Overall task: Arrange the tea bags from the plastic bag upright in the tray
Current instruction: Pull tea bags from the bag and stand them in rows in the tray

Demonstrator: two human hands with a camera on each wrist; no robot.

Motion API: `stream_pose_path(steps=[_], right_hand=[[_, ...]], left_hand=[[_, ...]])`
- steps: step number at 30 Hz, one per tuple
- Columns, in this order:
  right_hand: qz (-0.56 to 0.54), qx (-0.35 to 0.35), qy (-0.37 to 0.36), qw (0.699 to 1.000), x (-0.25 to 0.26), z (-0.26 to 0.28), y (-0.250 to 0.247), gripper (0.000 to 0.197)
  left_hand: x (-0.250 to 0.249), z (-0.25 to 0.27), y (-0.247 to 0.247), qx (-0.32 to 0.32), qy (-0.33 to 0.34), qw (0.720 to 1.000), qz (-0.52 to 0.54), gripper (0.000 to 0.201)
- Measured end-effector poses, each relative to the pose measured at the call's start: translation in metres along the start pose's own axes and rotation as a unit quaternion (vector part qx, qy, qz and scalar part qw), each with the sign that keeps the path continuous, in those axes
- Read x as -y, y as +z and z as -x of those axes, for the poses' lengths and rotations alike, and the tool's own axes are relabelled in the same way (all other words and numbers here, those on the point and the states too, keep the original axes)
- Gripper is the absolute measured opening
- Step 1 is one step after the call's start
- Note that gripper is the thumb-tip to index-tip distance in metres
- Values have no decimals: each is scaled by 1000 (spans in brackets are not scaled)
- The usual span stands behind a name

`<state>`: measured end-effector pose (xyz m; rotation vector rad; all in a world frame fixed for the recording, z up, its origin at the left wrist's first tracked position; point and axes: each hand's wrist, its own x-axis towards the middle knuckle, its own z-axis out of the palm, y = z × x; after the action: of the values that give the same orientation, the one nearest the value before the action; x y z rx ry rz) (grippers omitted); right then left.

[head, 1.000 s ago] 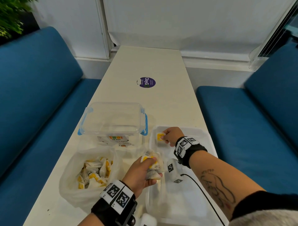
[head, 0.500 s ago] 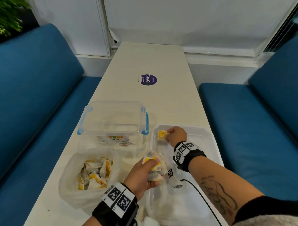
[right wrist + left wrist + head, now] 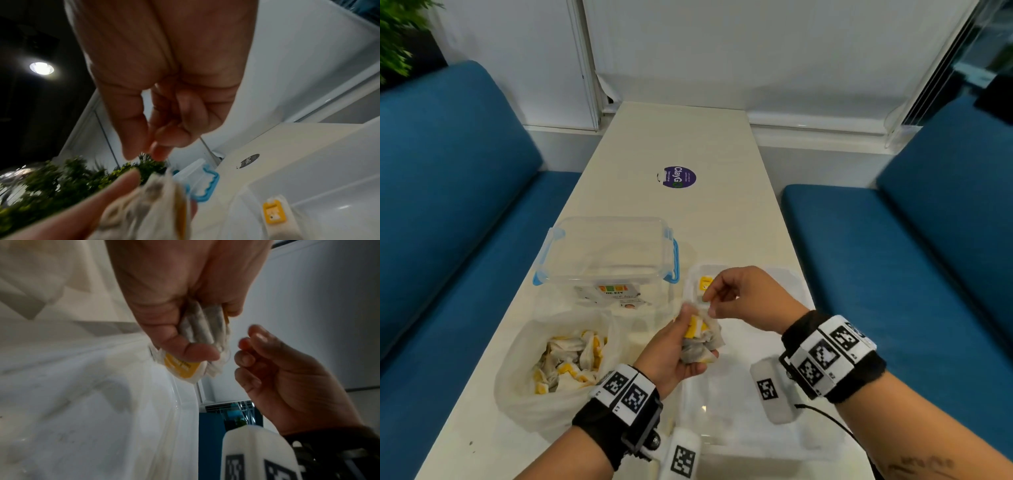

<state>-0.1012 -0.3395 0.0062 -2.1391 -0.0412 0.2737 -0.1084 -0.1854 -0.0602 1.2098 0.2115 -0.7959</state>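
Our left hand (image 3: 677, 349) holds a bunch of tea bags (image 3: 700, 342) tight, above the near left edge of the tray (image 3: 796, 279). Our right hand (image 3: 744, 298) has come back from the far corner of the tray. Now its curled fingers (image 3: 245, 357) hang just above the bunch, and we cannot tell if they touch it. One tea bag (image 3: 704, 285) now stands alone in that far left corner. The plastic bag (image 3: 524, 383) with more tea bags sits on the tabletop (image 3: 688, 144), left of our left hand.
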Motion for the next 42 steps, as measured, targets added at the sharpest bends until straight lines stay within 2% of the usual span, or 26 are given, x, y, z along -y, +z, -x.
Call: stream_pose_path(steps=[4,8,10,16,20,22,26,29,33,42], right_hand=[[49,-15,5,999,0,9,15,20],[86,34,-16,996,4,13,12,40],[123,57,-21,991,8,15,11,43],[135,23,3,991,13,21,21,30],[151,4,-7,989,14,26,29,26],[136,-8,-14,991,11,27,30,31],[63,-62,-39,995,5,29,30,13],[33,-91,-35,995,3,29,20,15],[-114,-93,-1,989,5,27,-4,16],[-132,-153,46,978,-13,-3,-27,14]], left_hand=[[-6,2,10,22,-20,1000,-2,68],[-10,3,12,27,-21,999,-9,58],[-9,1,11,34,-13,999,-18,48],[-1,-6,5,27,-19,999,21,49],[1,-7,5,7,3,999,33,38],[3,-9,5,-8,3,999,43,35],[3,-12,3,-13,3,998,69,37],[1,-11,0,-26,7,997,78,40],[-3,-10,-3,-37,-7,994,98,43],[2,-8,-11,-51,1,995,91,28]])
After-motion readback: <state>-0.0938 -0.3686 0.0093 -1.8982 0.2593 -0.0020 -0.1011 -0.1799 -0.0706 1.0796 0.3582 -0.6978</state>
